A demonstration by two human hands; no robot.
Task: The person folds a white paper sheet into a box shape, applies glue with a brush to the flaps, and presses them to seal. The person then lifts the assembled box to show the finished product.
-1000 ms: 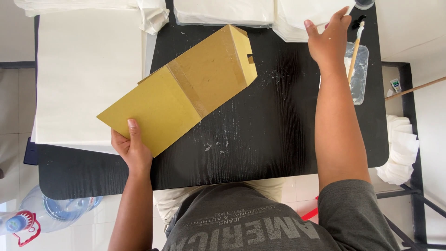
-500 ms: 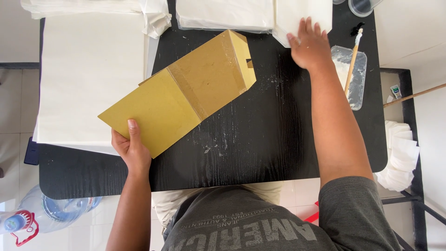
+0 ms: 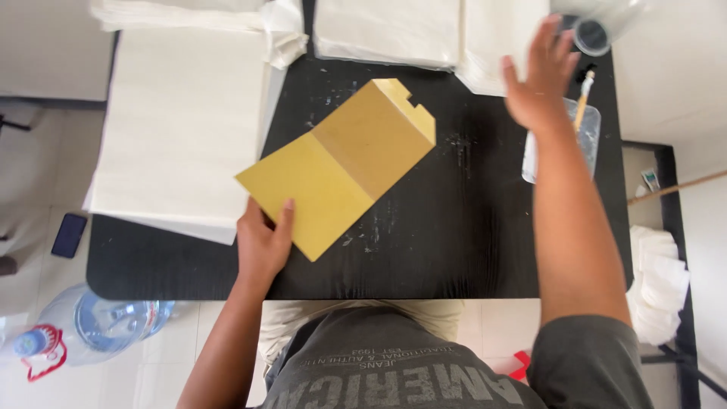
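We see a flat mustard-yellow paper bag [image 3: 341,163] lying slantwise on the black table, its folded, notched end pointing up and right, its near corner pinned down.

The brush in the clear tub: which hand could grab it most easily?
Probably the right hand: it hovers open beside the brush, while the left hand presses the yellow folder across the table.
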